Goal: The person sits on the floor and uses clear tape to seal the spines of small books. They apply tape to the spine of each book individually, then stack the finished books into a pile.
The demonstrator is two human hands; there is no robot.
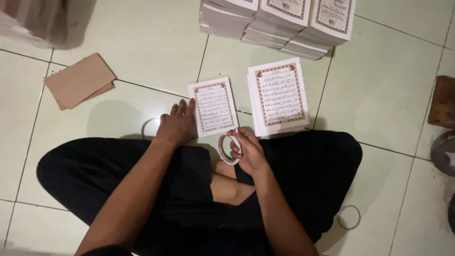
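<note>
My left hand (177, 123) lies flat on the floor, its fingertips touching the left edge of a single white printed sheet (213, 106) with an ornate border. My right hand (248, 150) grips a roll of tape (226, 149) just below that sheet, above my crossed legs in black trousers. A taller pile of the same printed sheets (279, 97) lies right of the single sheet. Partly hidden behind my left wrist, a second ring-shaped roll (147, 129) sits on the tiles.
Several stacks of printed booklets (279, 23) stand at the top. Brown card sheets (79, 80) lie at the left. An empty tape ring (349, 217) rests by my right knee. Dark objects (443, 102) sit at the right edge.
</note>
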